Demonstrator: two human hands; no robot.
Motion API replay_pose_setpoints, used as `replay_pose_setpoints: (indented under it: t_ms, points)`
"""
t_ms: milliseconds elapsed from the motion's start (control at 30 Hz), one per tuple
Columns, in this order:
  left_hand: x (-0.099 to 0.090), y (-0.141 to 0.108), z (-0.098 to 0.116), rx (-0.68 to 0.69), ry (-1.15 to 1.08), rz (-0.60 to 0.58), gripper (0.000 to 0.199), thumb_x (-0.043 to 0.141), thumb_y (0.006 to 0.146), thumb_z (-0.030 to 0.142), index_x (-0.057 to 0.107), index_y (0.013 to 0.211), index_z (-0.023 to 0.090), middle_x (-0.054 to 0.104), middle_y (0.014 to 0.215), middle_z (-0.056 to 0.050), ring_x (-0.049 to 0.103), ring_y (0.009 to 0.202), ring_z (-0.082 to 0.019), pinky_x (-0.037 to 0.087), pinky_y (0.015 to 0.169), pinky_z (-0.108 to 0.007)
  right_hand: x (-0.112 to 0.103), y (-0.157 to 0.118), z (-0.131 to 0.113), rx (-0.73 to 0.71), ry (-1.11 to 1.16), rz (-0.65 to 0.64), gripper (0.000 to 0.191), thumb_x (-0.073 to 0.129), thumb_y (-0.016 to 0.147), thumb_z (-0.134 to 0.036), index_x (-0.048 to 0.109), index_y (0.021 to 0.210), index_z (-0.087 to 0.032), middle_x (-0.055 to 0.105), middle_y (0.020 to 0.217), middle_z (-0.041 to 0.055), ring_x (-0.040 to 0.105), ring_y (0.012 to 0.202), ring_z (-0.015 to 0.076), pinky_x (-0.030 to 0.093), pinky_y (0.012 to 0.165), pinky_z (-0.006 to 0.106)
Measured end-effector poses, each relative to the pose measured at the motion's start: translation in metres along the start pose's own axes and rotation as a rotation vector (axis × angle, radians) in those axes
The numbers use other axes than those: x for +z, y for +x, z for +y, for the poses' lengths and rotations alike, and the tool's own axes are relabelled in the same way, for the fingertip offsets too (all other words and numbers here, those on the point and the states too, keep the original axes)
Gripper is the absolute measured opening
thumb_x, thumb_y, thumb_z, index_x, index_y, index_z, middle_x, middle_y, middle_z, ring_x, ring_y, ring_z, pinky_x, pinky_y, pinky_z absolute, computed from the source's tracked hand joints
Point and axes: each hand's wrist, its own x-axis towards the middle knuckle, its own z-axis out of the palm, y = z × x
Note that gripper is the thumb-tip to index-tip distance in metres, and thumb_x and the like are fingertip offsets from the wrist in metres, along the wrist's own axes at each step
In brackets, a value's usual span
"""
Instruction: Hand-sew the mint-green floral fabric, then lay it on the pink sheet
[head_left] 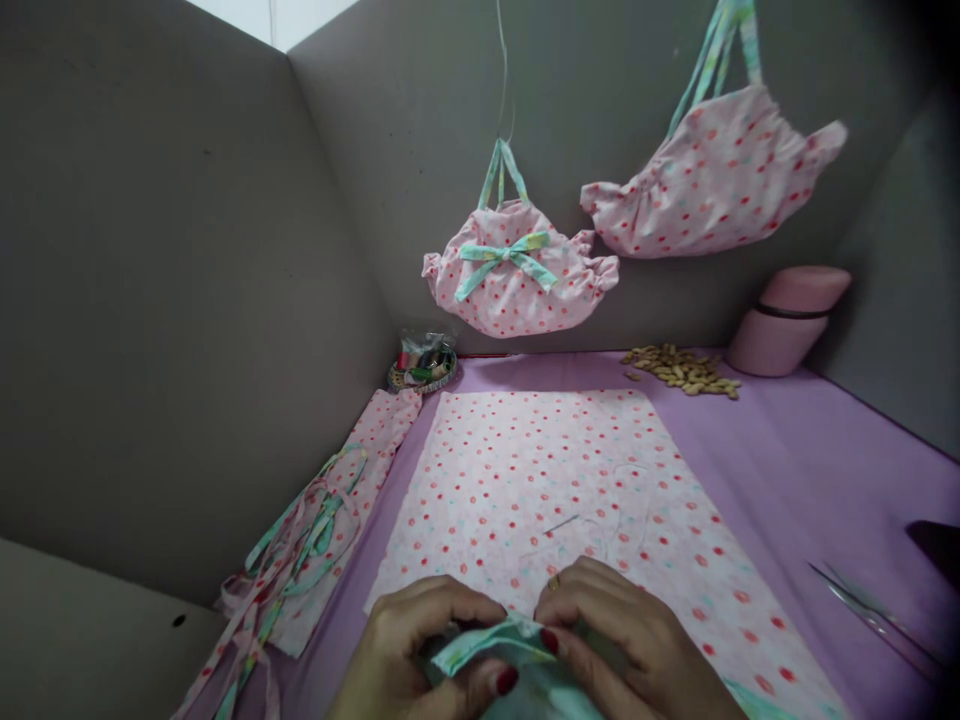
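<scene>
The spread cloth (525,460) is pale pink with red dots, the tablecloth (735,440) under it plain lilac; the folded strip (471,646) at its near end is mint green; the bag (510,305) beyond it is red-dotted pink, its bow (505,256) mint and yellow

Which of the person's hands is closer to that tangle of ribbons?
Left. The left hand is just to the right of the ribbons; the right hand is farther right, beyond the left one.

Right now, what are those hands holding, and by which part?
The left hand and right hand pinch a green cloth between fingers and thumbs, along its folded upper edge.
</scene>
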Motion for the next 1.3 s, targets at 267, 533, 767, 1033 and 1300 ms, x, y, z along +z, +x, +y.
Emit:
replay_pose_setpoints:
  t_ms: [267, 533, 767, 1033, 1300]
  points:
    - [0.003, 0.001, 0.002, -0.093, -0.043, 0.007, 0.022, 0.054, 0.083, 0.029, 0.072, 0.081, 0.018, 0.072, 0.072, -0.005, 0.065, 0.066, -0.014, 0.046, 0.061, -0.019, 0.002, -0.003, 0.003, 0.009, -0.003, 0.055, 0.017, 0.045, 0.089, -0.017, 0.055, 0.076, -0.02, 0.06, 0.069, 0.0011, 0.057, 0.068, 0.0145, 0.043, 0.063, 0.026]
    - [0.006, 0.004, 0.004, -0.156, -0.083, 0.033, 0.023, 0.055, 0.082, 0.033, 0.069, 0.074, 0.017, 0.068, 0.067, -0.003, 0.06, 0.063, -0.012, 0.043, 0.059, -0.017, 0.003, -0.002, 0.001, -0.006, -0.008, 0.061, 0.022, 0.043, 0.092, -0.026, 0.056, 0.076, -0.019, 0.06, 0.067, 0.0014, 0.057, 0.066, 0.0142, 0.043, 0.059, 0.024]
    - [0.009, 0.001, -0.002, -0.194, -0.082, 0.015, 0.03, 0.047, 0.086, 0.043, 0.059, 0.077, 0.017, 0.057, 0.062, 0.0, 0.048, 0.056, -0.011, 0.039, 0.05, -0.018, 0.004, -0.001, 0.001, -0.027, -0.092, 0.038, 0.018, 0.045, 0.088, -0.017, 0.058, 0.076, -0.019, 0.063, 0.069, 0.0029, 0.058, 0.068, 0.0156, 0.044, 0.061, 0.026]
    - [0.013, 0.005, 0.013, -0.291, -0.215, 0.042, 0.026, 0.039, 0.087, 0.04, 0.051, 0.075, 0.021, 0.054, 0.07, -0.001, 0.049, 0.066, -0.014, 0.043, 0.062, -0.02, 0.009, -0.002, 0.003, -0.026, -0.119, 0.037, 0.018, 0.044, 0.089, -0.017, 0.058, 0.077, -0.019, 0.063, 0.069, 0.0031, 0.057, 0.067, 0.0156, 0.043, 0.061, 0.025]
    - [0.032, 0.008, -0.013, -0.286, -0.28, -0.091, 0.033, 0.062, 0.073, 0.045, 0.04, 0.07, 0.02, 0.036, 0.055, 0.008, 0.028, 0.051, -0.009, 0.026, 0.045, -0.016, 0.012, -0.002, 0.006, -0.139, -0.197, 0.067, 0.026, 0.038, 0.092, -0.019, 0.06, 0.079, -0.018, 0.064, 0.068, 0.0052, 0.056, 0.065, 0.0167, 0.044, 0.059, 0.027]
